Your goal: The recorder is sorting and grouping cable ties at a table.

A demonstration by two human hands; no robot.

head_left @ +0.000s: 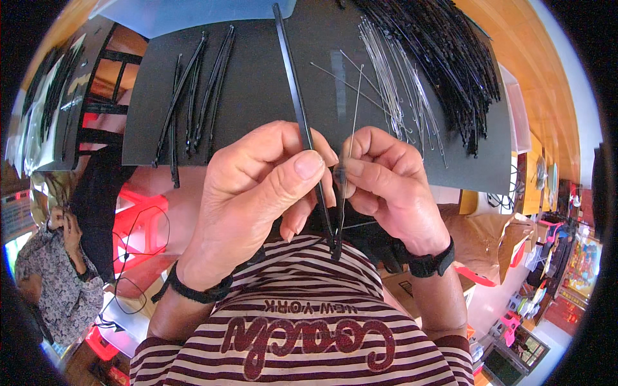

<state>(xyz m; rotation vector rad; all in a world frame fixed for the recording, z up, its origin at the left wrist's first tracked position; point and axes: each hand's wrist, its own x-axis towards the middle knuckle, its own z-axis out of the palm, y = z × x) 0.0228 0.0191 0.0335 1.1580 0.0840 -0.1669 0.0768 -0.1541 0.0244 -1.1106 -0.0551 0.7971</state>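
My left hand (254, 183) pinches a long, narrow black strip (293, 87) between thumb and fingers. The strip stands nearly upright in view, from the table's far side down to my striped shirt. Beside it, my right hand (389, 177) is closed on a thin metal wire (356, 106), thumb against fingers. The wire's lower part runs close to the strip's lower end near my shirt; whether they are joined there I cannot tell. A loose bunch of similar thin silver wires (386, 80), some with hooked ends, lies beyond my right hand.
The dark table (257, 71) carries several black strips (212, 90) at left and a thick heap of black strips (444, 74) at far right. A translucent blue sheet or bin (193, 13) is at the back. At left are a red stool (138, 225) and another person (58, 276).
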